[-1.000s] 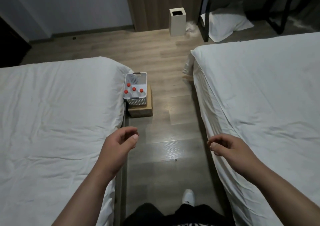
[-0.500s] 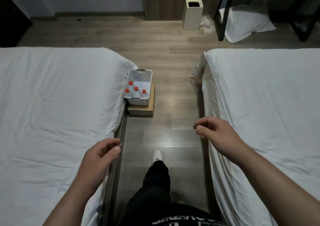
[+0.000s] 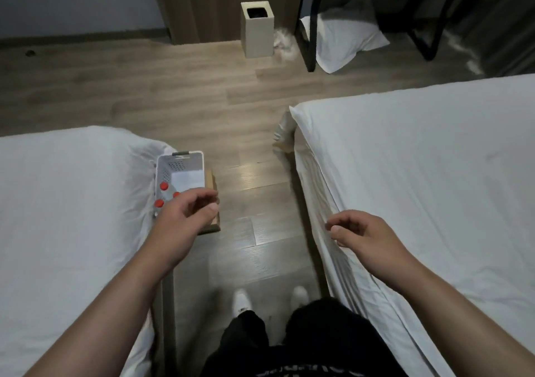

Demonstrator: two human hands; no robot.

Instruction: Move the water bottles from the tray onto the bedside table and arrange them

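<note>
I have the water bottles [image 3: 164,186] standing upright in the near end of the white perforated tray [image 3: 165,171], which sits on a brown box [image 3: 213,180] hard against the left bed [image 3: 72,203]. Three red caps [image 3: 159,203] show; my left hand [image 3: 185,217] covers the near right corner, so I cannot tell whether a fourth bottle is behind it. That hand hovers over the near end of the tray with fingers loosely bent and nothing in it. Whether it touches the rim I cannot tell. My right hand [image 3: 362,232] hangs over the edge of the right bed [image 3: 419,174], relaxed and loosely curled, also without a load. I see no bedside table in this view.

I judge the bottles to be small clear plastic. If full they will carry moderate weight, with thin walls that give under a hard squeeze and a smooth skin that may slip. They stand close together, so I would come from above, take one round the neck and shoulder just under the cap, and lift it straight up past the tray wall before shifting to a fuller grip on the body.
</note>
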